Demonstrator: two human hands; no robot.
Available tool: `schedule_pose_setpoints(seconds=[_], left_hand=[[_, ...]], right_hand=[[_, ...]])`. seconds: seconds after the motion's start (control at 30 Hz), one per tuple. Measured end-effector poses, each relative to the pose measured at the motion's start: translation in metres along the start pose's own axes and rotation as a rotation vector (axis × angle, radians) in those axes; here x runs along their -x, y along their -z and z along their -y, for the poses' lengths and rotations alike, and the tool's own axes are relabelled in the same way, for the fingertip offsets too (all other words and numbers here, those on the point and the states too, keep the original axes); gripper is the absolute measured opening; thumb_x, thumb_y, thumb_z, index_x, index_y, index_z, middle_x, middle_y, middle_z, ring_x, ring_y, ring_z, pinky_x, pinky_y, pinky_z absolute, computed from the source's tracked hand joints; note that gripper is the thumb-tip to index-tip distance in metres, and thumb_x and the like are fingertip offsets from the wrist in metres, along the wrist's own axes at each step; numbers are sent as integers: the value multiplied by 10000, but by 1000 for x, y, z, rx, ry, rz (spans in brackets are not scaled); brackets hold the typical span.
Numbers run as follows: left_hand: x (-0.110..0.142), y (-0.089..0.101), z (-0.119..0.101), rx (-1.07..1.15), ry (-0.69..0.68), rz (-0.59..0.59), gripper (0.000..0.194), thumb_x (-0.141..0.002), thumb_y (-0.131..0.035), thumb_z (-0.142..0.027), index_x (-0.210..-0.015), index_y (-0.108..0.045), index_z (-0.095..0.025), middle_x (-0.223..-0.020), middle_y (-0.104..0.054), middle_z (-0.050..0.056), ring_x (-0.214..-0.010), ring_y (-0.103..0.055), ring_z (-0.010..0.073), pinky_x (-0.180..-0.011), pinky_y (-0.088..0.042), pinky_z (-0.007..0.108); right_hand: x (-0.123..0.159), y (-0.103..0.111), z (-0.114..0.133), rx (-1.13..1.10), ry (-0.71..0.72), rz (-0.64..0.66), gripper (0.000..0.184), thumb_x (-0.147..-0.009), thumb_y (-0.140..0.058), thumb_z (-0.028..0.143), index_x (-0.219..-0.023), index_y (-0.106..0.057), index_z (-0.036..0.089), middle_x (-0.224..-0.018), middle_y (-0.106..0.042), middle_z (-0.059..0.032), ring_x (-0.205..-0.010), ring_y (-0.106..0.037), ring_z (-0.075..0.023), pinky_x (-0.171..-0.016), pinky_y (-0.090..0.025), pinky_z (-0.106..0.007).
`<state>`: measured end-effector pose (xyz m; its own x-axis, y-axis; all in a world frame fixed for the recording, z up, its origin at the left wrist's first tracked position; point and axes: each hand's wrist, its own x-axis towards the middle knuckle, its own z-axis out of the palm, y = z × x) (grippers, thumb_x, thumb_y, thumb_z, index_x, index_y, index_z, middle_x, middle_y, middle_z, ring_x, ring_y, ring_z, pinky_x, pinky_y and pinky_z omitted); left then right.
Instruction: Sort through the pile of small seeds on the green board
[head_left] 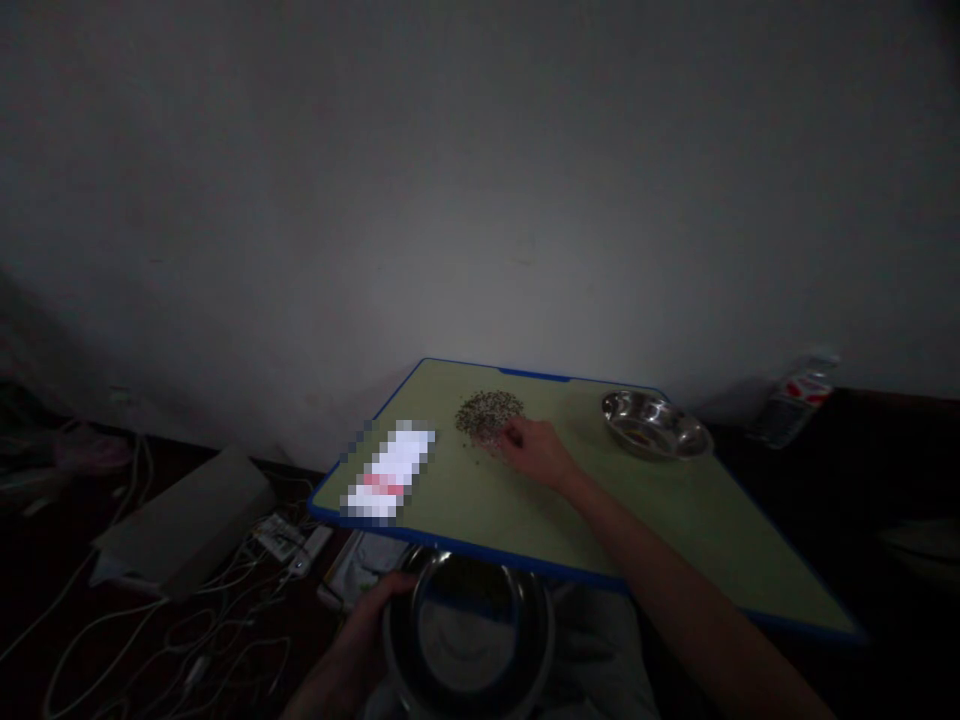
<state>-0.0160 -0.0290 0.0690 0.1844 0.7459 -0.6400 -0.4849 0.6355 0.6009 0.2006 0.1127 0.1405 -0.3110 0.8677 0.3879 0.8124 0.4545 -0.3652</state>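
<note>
A loose pile of small dark and pale grains, perhaps beans or seeds [480, 408], lies spread on the yellow-green tabletop [600, 505]. At the pile's near right edge is my right hand [536, 450], its fingers curled and pinched together; what is between them is too small to make out. Below the table's front edge, my left hand [382, 605] grips the rim of a steel pot [469, 640] held over my lap. Some dark contents show inside the pot, but I cannot tell what they are. My left fingers are partly hidden behind its rim.
A shallow steel bowl [654, 425] stands at the table's right side, with a little something in it. A bright, blurred-out phone-like screen [390, 475] lies at the left. Cables and a grey box [187, 520] are on the floor; a plastic bottle [795, 400] stands right.
</note>
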Motion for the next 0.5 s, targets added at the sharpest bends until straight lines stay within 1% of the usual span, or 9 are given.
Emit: schedule_pose_setpoints(seconds=[0.1,0.23,0.37,0.5], left_hand=[[-6,6,3,11,19,2,167,-642,-562,-247,-586,-649,-116,-542,-689,73,-636,-645,225,-680,-452,317],[-12,12,7,22,5,6,136,-629,-583,-262,-600,-637,-140,-500,-671,47,-608,-638,228,-691,-447,344],[-10,11,6,20,11,20,132,-633,-584,-262,-597,-634,-145,-515,-679,48,-589,-635,218,-676,-451,333],[-8,9,6,29,2,9,132,-629,-587,-260,-656,-646,-145,-504,-673,42,-608,-639,231,-677,-449,340]], right_hand=[[1,1,1,-15,-3,-4,161,-757,-462,236,-770,-604,163,-678,-644,-29,-591,-567,-124,-563,-363,-213],[1,0,2,-19,4,-8,167,-773,-456,232,-804,-605,163,-712,-650,-36,-618,-572,-125,-585,-368,-218],[0,-3,2,-19,-6,-13,192,-790,-444,254,-832,-603,157,-728,-654,-50,-627,-579,-134,-594,-375,-226],[0,-5,4,-6,-6,0,202,-793,-442,259,-855,-605,157,-753,-657,-55,-654,-585,-140,-618,-386,-230]])
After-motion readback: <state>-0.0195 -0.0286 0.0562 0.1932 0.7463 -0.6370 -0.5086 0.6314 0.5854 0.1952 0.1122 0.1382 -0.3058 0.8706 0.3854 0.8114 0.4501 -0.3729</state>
